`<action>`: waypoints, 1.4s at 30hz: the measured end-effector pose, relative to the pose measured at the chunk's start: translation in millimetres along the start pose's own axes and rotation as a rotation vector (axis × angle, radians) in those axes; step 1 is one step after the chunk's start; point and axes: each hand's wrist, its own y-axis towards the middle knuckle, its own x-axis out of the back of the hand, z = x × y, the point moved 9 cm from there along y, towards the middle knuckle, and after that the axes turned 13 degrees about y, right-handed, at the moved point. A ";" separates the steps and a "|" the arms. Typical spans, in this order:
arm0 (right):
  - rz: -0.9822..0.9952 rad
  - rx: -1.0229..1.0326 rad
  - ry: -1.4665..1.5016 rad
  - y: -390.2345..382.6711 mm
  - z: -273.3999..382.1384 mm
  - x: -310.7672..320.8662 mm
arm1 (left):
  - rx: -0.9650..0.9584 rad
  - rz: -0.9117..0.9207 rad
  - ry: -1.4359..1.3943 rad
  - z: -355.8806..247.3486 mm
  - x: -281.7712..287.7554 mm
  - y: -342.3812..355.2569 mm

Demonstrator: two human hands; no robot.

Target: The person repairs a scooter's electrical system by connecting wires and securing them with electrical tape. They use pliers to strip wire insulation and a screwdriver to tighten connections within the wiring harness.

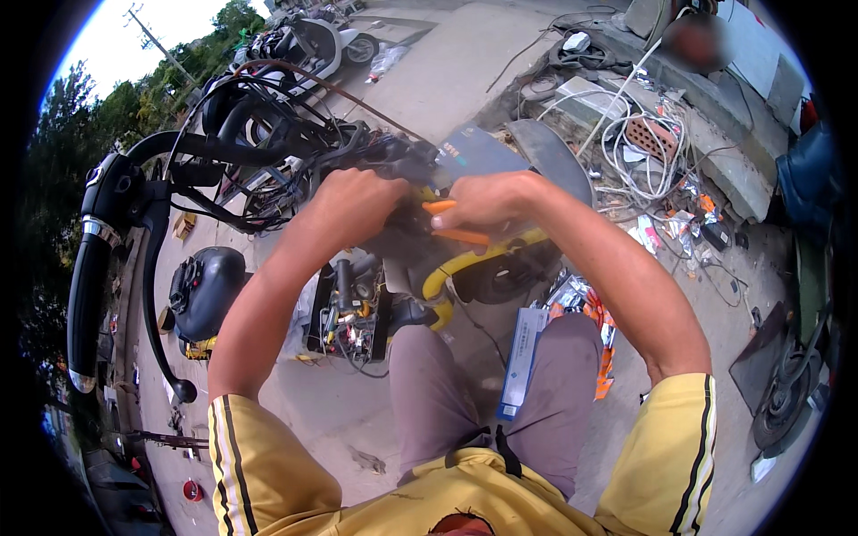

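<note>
My right hand [492, 205] is closed around orange-handled pliers [465, 237], whose jaws point toward my left hand. Close beside the jaws, my left hand [362, 201] is closed; what it grips is hidden behind its fingers. Both hands are over the scooter's front part, where a bundle of black wires [268, 152] spreads out to the left. A bent yellow tube [447, 272] curves below my right hand. Further left, the black handlebar grip [85, 304] and its brake lever [150, 295] stick out toward me.
An open box of tools and parts [349, 308] sits before my left knee. A blue-and-white carton [521, 366] lies between my legs. Right of me are a tangled white cable [626, 170], a brick [651, 138] and litter. A scooter [335, 40] stands far back.
</note>
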 end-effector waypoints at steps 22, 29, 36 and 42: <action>0.024 0.093 0.083 -7.8 -19.5 3.2 | -0.069 -0.630 -0.027 -34.7 -2.5 -57.3; 0.039 0.108 0.076 -10.7 -18.6 1.5 | 0.039 -0.721 -0.160 -23.6 4.4 -63.1; 0.005 0.065 0.045 -25.5 -18.2 11.8 | 0.032 -0.746 -0.124 -24.3 4.2 -60.9; 0.093 0.119 0.106 -15.0 -17.7 2.3 | 0.036 -0.743 -0.125 -24.1 3.3 -63.4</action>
